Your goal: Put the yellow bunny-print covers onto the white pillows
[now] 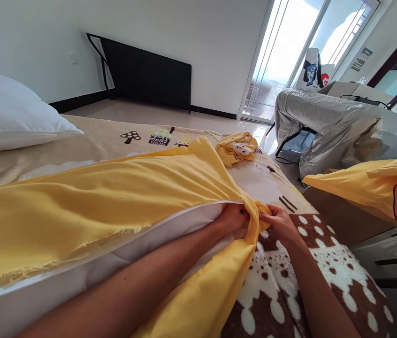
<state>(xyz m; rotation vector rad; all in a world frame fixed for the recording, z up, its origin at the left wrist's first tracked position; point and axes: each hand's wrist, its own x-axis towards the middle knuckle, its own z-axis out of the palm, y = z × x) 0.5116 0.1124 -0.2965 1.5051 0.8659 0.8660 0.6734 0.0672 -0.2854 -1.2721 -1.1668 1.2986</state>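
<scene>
A yellow duvet cover (107, 197) lies across the bed, with a white quilt (170, 230) showing inside its open edge. My left hand (233, 218) is closed on the quilt's corner inside the cover's opening. My right hand (278, 220) pinches the yellow fabric at that same corner from outside. Both hands meet at the bunched fabric, and both forearms reach forward from the bottom of the view.
A brown-and-white patterned blanket (300, 286) covers the bed beneath. A white pillow (11, 117) lies at far left. A crumpled yellow pillowcase (237, 148) sits further up the bed. At right stand a silver-covered piece of furniture (328, 126) and another yellow cushion (377, 188).
</scene>
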